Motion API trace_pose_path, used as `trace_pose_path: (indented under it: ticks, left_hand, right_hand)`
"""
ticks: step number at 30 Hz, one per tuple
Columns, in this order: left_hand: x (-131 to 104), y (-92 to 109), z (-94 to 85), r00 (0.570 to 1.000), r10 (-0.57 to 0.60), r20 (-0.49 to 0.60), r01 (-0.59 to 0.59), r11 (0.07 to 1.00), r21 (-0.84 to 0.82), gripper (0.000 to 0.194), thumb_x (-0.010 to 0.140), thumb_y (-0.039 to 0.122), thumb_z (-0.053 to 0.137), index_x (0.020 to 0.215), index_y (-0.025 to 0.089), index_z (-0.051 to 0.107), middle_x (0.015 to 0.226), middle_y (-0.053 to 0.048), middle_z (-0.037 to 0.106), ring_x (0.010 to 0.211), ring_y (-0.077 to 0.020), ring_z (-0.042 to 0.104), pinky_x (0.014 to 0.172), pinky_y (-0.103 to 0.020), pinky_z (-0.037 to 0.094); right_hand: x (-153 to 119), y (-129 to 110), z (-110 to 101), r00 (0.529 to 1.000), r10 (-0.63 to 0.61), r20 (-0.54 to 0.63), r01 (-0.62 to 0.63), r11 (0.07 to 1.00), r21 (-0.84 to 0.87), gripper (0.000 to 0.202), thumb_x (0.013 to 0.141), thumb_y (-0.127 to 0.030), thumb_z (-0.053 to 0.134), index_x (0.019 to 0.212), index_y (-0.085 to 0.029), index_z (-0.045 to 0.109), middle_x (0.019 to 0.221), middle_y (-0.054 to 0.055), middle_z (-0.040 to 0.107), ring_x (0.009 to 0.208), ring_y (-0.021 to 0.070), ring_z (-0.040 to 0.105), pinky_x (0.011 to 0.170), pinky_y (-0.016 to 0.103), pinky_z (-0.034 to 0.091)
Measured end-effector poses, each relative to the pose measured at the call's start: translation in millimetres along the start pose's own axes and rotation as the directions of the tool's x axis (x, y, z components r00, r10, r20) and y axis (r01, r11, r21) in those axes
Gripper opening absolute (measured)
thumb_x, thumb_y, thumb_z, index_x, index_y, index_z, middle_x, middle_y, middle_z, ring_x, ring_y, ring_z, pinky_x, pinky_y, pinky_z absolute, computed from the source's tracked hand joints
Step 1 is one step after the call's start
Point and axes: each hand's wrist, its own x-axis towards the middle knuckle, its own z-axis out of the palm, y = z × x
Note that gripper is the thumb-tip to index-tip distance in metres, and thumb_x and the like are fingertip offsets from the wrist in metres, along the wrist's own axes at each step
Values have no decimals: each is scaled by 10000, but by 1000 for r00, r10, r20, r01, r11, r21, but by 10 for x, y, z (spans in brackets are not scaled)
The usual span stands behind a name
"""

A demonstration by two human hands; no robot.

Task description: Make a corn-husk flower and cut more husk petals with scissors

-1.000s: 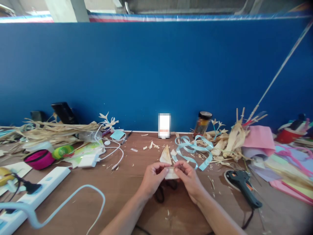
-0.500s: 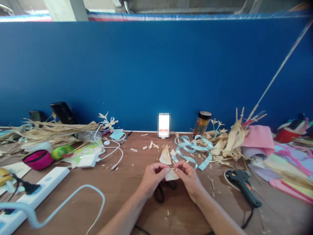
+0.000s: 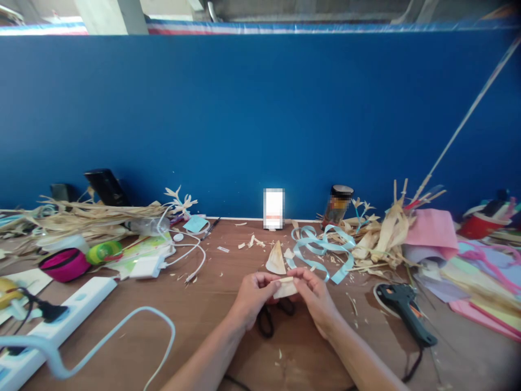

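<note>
A small pale piece of husk [image 3: 285, 288] is stretched between my two hands above the brown table. My left hand [image 3: 257, 296] pinches its left end between thumb and fingers. At the right end, my right hand [image 3: 312, 293] grips it the same way. Just beyond the fingers lies a cream, cone-shaped husk piece [image 3: 276, 259]. Light blue ribbon [image 3: 321, 245] curls on the table beyond my right hand. A dark looped cord [image 3: 266, 321] shows beneath the hands.
A glue gun [image 3: 409, 312] lies on the right, near dried husks [image 3: 391, 233] and pink paper [image 3: 431, 233]. On the left are a white power strip [image 3: 61, 320], a blue cable [image 3: 142, 310] and a pink pouch [image 3: 64, 265]. A bright phone [image 3: 274, 208] stands at the back.
The held husk piece has changed its tilt and now shows a flatter, narrower strip between the fingers. Both hands remain closed on it in nearly the same place.
</note>
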Motion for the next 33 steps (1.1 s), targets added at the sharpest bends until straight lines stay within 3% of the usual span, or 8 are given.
trace_pose_path:
  ticks: [6,11,15,23,28,33]
  left_hand:
    - [-22,27,21,1000,4,-11,-3,999,40,289,602,341,680,755,98,647,600,-20,601,516,-89,517,484,-196,435]
    - [-38,55,20,998,-50,-27,49,998,-41,341,671,410,598,806,100,646,628,-45,598,570,-106,545,520,-210,463]
    - [-38,60,23,999,-39,-38,37,998,-47,306,625,404,641,729,115,628,585,-12,547,552,-97,521,492,-201,461]
    - [-28,30,31,999,-23,-43,23,1000,-3,288,649,404,617,660,118,586,551,10,511,501,-77,486,480,-199,455]
    - [-26,36,24,994,101,-35,-99,993,60,350,626,340,650,908,144,583,732,-33,601,635,-120,552,538,-212,458]
    - [-14,29,10,960,280,7,-275,938,211,203,638,274,642,781,134,608,641,-11,588,578,-101,516,544,-194,405]
  right_hand:
    - [7,33,-8,999,32,-6,-32,995,-89,290,707,-442,574,717,-153,575,572,-11,548,532,112,490,476,200,386]
    - [27,68,-19,998,15,-69,-22,995,-93,293,708,-448,569,722,-155,573,568,-9,545,517,111,477,464,205,385]
    - [28,32,-11,994,31,-102,-38,997,-70,314,689,-472,577,720,-159,576,584,1,560,525,125,494,459,216,397]
    - [25,31,-4,995,43,-90,-49,996,-68,314,697,-470,574,702,-156,574,564,-4,561,510,120,493,445,208,379]
    - [24,27,1,994,45,-95,-51,997,-60,325,680,-485,582,677,-161,563,532,-16,538,488,120,492,434,211,378]
    - [27,55,-7,996,42,-77,-48,996,-78,317,688,-477,578,677,-160,572,523,-23,539,477,108,471,440,208,377]
